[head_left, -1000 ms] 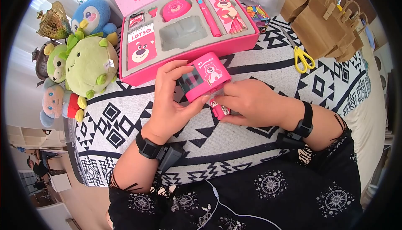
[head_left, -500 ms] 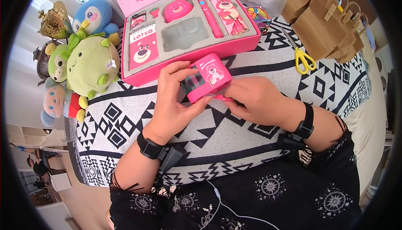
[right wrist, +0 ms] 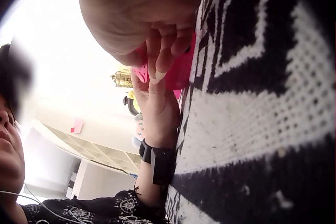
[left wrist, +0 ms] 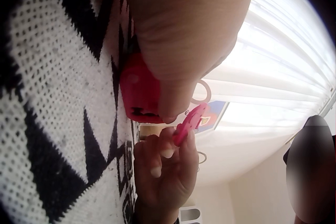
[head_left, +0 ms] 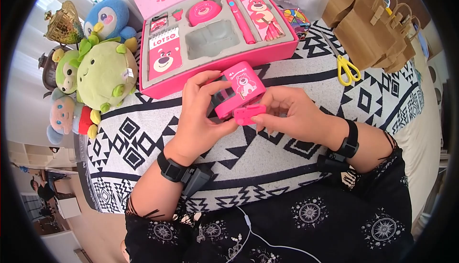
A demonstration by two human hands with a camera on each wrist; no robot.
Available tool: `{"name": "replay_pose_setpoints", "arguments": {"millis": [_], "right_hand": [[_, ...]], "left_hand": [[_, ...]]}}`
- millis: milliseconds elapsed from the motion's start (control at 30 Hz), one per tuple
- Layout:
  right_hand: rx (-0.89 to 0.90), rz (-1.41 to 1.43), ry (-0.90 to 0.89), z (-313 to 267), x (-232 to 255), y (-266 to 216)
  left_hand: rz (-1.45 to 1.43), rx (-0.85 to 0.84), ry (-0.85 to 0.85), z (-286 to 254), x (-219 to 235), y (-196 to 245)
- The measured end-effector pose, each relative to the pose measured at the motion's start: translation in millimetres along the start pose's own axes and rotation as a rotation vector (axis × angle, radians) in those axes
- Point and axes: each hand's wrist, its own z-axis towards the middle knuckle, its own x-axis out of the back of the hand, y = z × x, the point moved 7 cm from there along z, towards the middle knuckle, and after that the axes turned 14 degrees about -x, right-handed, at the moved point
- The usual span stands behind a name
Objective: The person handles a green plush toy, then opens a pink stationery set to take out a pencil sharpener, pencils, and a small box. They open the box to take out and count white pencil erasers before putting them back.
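Note:
My left hand [head_left: 193,117] grips a pink box-shaped device [head_left: 246,83] with a bear print and a dark see-through window, its fingers over the window side and its thumb at the near end. My right hand [head_left: 299,117] pinches a small flat pink piece [head_left: 247,114] between thumb and fingers, just in front of the device's near end. Small holes show in that piece. In the left wrist view, the piece [left wrist: 192,124] is held apart from the device [left wrist: 139,90], whose end has a dark opening. The device [right wrist: 184,71] is partly hidden behind fingers in the right wrist view.
Beyond the hands lies an open pink gift box [head_left: 191,82] holding a notebook, a round pink case, a pink pen-like tool and a vacant recess. Plush toys [head_left: 107,74] stand left. Yellow-handled scissors [head_left: 348,70] and paper bags [head_left: 366,33] lie right on the patterned cloth [head_left: 229,160].
The small piece has turned in my right hand: first its metal-fitted side showed, then its thin edge, now a flat pink face. My left hand keeps the device in nearly the same place.

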Motion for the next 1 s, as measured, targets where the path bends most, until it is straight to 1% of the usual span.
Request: {"name": "replay_pose_setpoints", "arguments": {"millis": [67, 267, 300, 367, 433, 567, 667, 733, 900, 1000], "right_hand": [[-0.128, 0.081, -0.064, 2, -3, 4], [-0.203, 0.099, -0.092, 6, -5, 11], [-0.203, 0.099, -0.091, 6, -4, 11], [-0.278, 0.059, -0.088, 6, -4, 14], [-0.284, 0.085, -0.095, 6, -4, 14], [-0.291, 0.124, -0.111, 7, -4, 17], [-0.280, 0.096, -0.112, 7, -4, 17], [-0.281, 0.092, -0.109, 8, -4, 18], [-0.285, 0.057, -0.095, 8, -5, 17], [-0.293, 0.066, -0.123, 8, -7, 18]], "left_hand": [[0.001, 0.016, -0.012, 0, 0, 0], [0.044, -0.068, -0.004, 0, 1, 2], [0.096, -0.095, -0.016, 1, 2, 6], [0.147, -0.122, -0.028, 2, 2, 8], [0.139, -0.189, -0.019, 2, 1, 13], [0.127, -0.181, -0.011, 2, 1, 13], [0.095, -0.194, -0.021, 2, -1, 11], [0.104, -0.249, -0.041, 4, -2, 15], [0.098, -0.240, -0.035, 4, -1, 14], [0.084, -0.230, -0.029, 3, -2, 12]]}}
